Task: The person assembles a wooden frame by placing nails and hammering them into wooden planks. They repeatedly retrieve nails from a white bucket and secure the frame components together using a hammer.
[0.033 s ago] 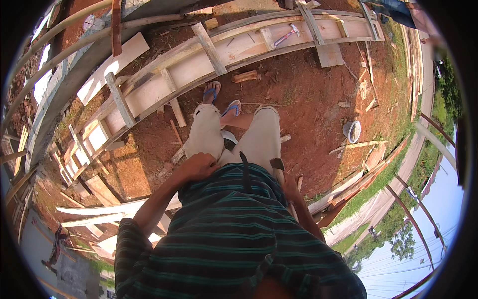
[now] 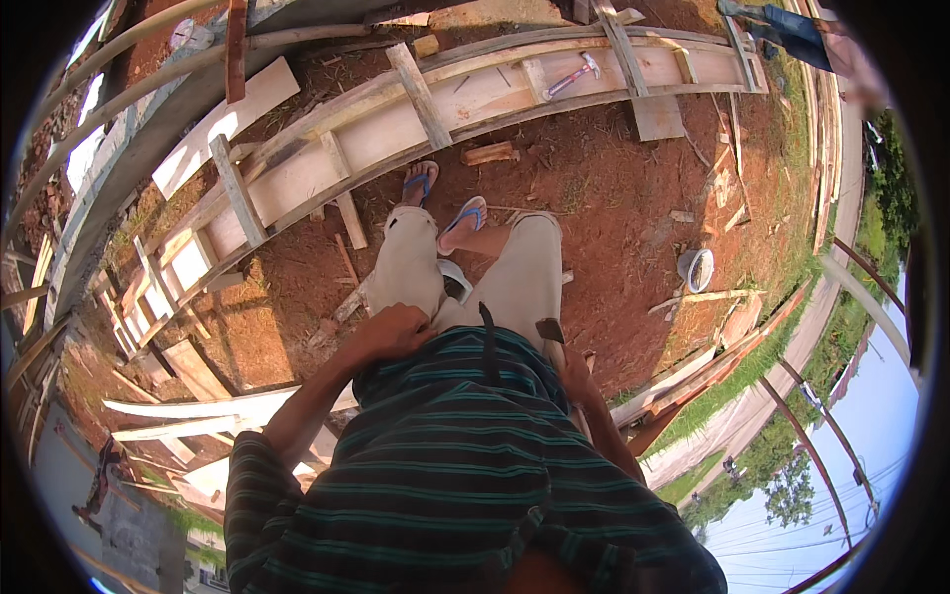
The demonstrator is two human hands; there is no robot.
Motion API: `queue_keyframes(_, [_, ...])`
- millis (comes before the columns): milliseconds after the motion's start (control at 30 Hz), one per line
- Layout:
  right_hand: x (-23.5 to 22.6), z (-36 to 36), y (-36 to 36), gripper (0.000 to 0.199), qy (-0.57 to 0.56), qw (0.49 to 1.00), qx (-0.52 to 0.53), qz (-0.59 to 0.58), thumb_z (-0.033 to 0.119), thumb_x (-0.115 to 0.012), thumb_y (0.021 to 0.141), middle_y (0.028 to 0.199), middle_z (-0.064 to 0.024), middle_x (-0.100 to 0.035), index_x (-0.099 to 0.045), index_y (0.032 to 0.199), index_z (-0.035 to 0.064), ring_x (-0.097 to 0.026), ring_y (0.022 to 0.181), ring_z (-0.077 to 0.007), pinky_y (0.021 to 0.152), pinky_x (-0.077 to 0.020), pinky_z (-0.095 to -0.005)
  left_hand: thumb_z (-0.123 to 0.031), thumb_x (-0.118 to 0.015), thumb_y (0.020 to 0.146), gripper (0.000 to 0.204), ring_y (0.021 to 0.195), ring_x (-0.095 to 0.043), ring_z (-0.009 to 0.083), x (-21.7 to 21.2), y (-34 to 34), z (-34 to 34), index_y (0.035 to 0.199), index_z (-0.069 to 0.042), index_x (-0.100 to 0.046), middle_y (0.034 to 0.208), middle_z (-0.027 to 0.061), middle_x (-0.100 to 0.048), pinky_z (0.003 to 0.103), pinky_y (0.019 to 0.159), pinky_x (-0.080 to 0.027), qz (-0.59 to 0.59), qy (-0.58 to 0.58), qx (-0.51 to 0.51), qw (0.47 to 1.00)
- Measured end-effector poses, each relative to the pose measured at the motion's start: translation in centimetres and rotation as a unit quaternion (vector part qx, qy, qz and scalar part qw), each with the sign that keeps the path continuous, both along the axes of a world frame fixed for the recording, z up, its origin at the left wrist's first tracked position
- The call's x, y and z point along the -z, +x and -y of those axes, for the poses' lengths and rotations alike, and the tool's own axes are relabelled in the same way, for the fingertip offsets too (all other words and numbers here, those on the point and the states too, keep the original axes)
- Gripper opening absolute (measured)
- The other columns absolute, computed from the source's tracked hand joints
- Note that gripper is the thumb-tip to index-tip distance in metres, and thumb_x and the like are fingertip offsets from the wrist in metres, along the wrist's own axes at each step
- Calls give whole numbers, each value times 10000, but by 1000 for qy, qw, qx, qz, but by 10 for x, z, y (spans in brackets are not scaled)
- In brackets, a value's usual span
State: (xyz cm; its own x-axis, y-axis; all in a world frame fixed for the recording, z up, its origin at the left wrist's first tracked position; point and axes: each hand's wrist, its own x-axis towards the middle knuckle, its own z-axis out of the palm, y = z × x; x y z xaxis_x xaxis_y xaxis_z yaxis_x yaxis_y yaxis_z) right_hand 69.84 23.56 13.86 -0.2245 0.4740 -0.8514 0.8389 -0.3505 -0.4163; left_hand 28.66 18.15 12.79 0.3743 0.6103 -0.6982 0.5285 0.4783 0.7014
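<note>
My left hand (image 2: 398, 332) lies on my left thigh by the hem of my striped shirt. Its fingers are curled in, and whatever they may hold is hidden. Low at my right hip is my right hand (image 2: 574, 368), with its fingers mostly out of sight. Just beside it, a flat dark piece (image 2: 549, 329) stands up against my beige trousers (image 2: 517, 272), with a pale strip below it; I cannot tell what it is or whether the hand grips it. Between my knees shows a white rounded thing (image 2: 452, 279), partly covered.
A long curved wooden formwork (image 2: 485, 91) with crosspieces runs beyond my sandalled feet, and a hammer (image 2: 572, 77) lies on it. On the red soil to the right stands a white bucket (image 2: 697, 269). Loose boards (image 2: 198, 372) lie at left. Another person's legs (image 2: 792, 38) are at top right.
The view has tilted slightly, and more of the other person's legs shows at top right. Both my hands keep their places.
</note>
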Motion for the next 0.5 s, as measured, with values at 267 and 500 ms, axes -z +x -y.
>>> queue_keyframes(267, [-12, -142, 38, 436, 37, 982, -183, -25, 249, -696, 823, 1034, -255, -663, -616, 1175, 5, -643, 983, -411, 861, -497, -439, -325, -611, 906, 350, 791, -628, 426, 8, 80, -31, 795, 4, -661, 800, 243, -642, 500, 716, -472, 28, 2, -130, 991])
queue_keyframes(500, [39, -268, 85, 353, -151, 890, -429, 16, 224, -702, 817, 921, -200, -684, -627, 1073, -9, -678, 897, -320, 793, -513, -413, -349, -581, 925, 376, 818, -651, 400, 26, 225, -53, 821, 3, -659, 790, 225, -654, 469, 727, -497, 35, -84, -77, 993])
